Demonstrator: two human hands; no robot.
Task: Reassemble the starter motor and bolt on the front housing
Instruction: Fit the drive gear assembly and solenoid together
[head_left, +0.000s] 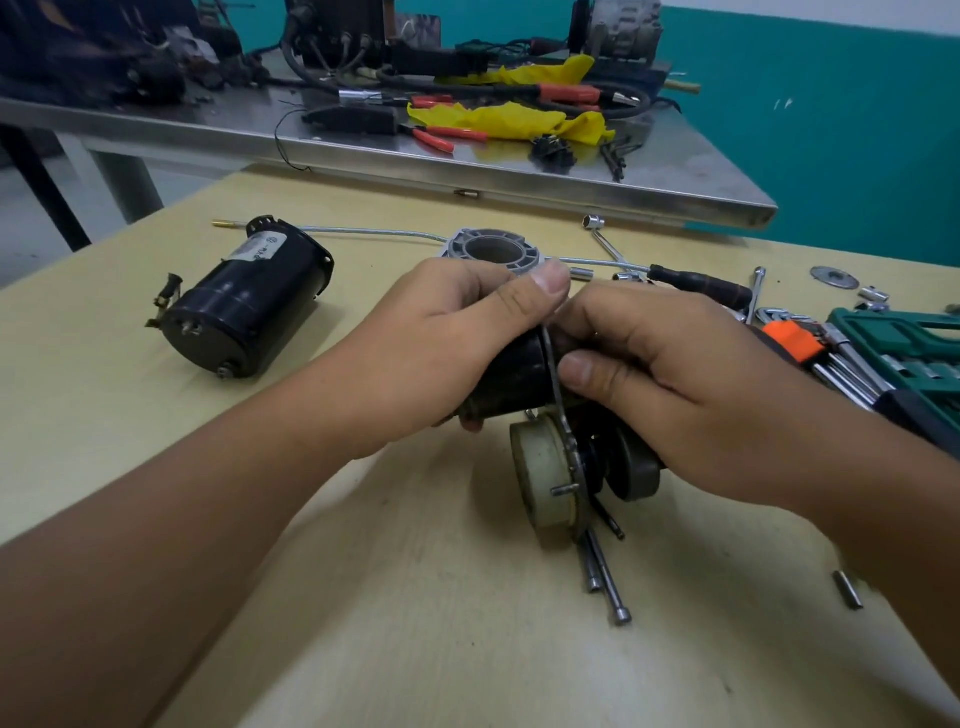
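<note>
Black cylindrical motor body (519, 371) is being gripped by both hands, left (447, 338) and right (670, 374), seating the internals; next, the long steel bolts (605, 582) beside it need threading.

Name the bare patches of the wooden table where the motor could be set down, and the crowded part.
Bare: the near table left of the long bolts, and between the black motor body and the left hand. Crowded: the right side, by the green socket case.
</note>
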